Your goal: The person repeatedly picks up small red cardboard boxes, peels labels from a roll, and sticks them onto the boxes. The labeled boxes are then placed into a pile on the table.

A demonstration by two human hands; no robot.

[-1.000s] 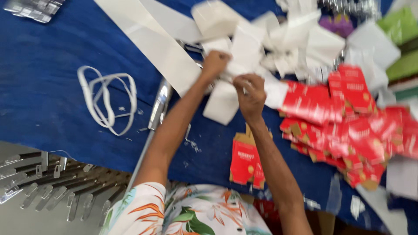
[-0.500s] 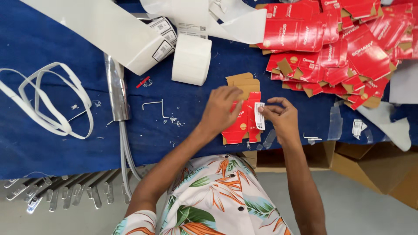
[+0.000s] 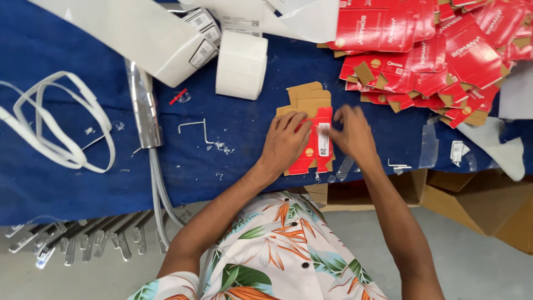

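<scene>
On the blue worktop (image 3: 66, 189), near its front edge, a flat red carton blank (image 3: 314, 145) lies over brown blanks, and both hands rest on it. The left hand (image 3: 284, 143) presses flat on its left half, fingers spread narrow, holding nothing. The right hand (image 3: 351, 132) pinches at a small white label (image 3: 323, 134) on the blank's right side. Half a second ago the right hand was a little farther right with the label just beside its fingertips; now it has closed in over it. The white label roll (image 3: 241, 65), the heap of red cartons (image 3: 433, 50) and the white strap loop (image 3: 61, 128) have not shifted on the cloth.
</scene>
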